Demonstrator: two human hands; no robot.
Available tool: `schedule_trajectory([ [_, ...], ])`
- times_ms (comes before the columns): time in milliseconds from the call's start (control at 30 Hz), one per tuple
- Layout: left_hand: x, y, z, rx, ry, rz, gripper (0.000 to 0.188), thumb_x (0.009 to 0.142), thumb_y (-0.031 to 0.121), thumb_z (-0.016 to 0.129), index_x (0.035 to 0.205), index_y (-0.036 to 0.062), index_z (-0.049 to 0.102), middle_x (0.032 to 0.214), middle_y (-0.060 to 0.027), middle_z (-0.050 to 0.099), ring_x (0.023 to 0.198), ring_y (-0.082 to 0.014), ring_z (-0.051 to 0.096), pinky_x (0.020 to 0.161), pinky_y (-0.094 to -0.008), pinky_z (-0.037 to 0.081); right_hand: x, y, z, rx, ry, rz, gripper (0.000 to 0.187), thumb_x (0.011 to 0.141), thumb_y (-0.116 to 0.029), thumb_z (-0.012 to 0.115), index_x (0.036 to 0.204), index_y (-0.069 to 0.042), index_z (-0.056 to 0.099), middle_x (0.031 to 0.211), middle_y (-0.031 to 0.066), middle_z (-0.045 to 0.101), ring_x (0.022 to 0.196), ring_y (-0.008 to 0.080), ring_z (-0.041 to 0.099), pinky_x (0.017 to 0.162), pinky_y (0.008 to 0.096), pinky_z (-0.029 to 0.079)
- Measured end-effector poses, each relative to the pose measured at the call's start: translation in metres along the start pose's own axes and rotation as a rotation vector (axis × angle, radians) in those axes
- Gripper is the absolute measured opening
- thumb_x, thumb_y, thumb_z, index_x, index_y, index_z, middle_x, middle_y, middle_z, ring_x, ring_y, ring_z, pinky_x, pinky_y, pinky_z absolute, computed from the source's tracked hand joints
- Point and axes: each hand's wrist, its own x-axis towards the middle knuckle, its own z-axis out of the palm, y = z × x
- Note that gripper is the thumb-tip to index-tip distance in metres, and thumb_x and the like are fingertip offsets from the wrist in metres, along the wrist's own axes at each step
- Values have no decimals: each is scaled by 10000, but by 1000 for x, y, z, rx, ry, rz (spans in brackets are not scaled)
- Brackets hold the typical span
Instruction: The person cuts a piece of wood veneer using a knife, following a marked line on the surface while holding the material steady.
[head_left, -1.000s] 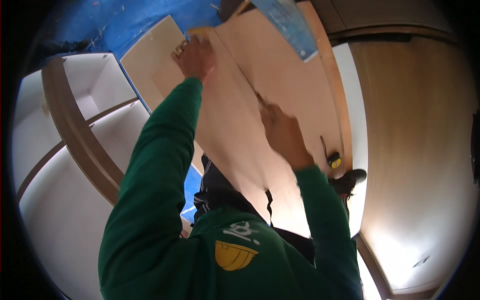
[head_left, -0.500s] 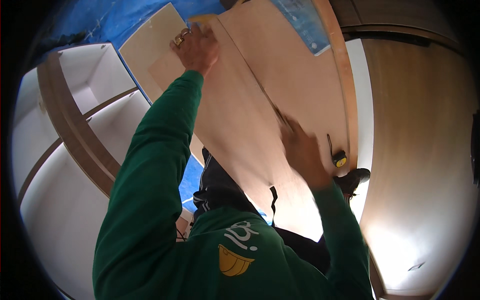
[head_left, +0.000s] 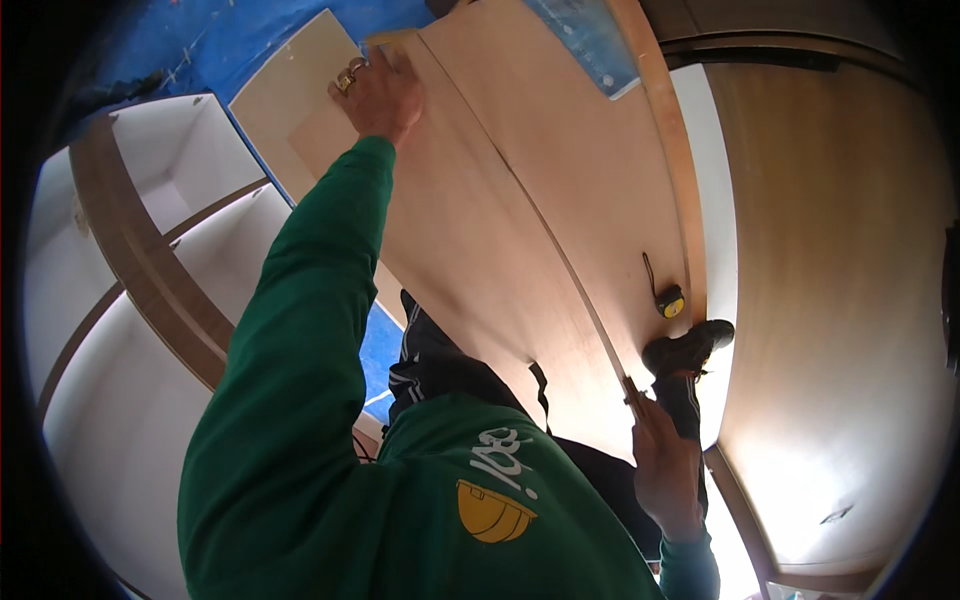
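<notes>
A large light-brown wooden board [head_left: 590, 170] lies before me, with a long thin dark line [head_left: 545, 225] running down its length. My left hand [head_left: 385, 98], wearing rings, rests on the board's far left part. Its fingers stretch toward a yellowish piece [head_left: 392, 37] at the far edge. Low on the right, at the near end of the line, my right hand [head_left: 665, 455] is closed on a small dark thing [head_left: 632, 388] that I cannot make out. A yellow and black tape measure [head_left: 670, 300] with a wrist strap lies near the board's right edge.
White-lined cabinet carcasses [head_left: 170, 160] stand on the left. A smaller pale panel [head_left: 300, 85] rests on blue sheeting [head_left: 235, 45]. A blue printed packet [head_left: 600, 50] lies on the board. Past my dark shoe [head_left: 690, 345], a brown panel [head_left: 830, 250] stands right.
My right hand has moved along the dark line from the board's middle to its near end, toward me. My left hand stays at the far edge. The whole view has shifted slightly.
</notes>
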Motion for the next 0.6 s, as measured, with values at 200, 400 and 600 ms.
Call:
schedule_trajectory([
  [200,3,1,5,-42,-19,-37,593,1115,478,396,1451,34,600,1400,-227,665,1402,-424,542,1252,-632,219,178,-58,48,-59,60,-215,346,1081,-310,617,1345,-92,665,925,212,749,779,463,739,717,550,594],
  [400,-5,1,-12,56,-134,111,537,1101,426,424,1423,45,623,1406,-219,658,1377,-427,552,1231,-631,249,269,-42,103,110,201,-409,351,1088,-365,608,1301,-90,657,820,241,739,783,511,714,710,588,585],
  [600,-1,9,-25,27,-62,85,464,1094,381,434,1366,69,643,1404,-215,651,1362,-419,564,1200,-627,289,56,10,17,-48,34,-153,364,1083,-178,616,1420,-44,638,900,203,754,699,389,728,650,466,589],
])
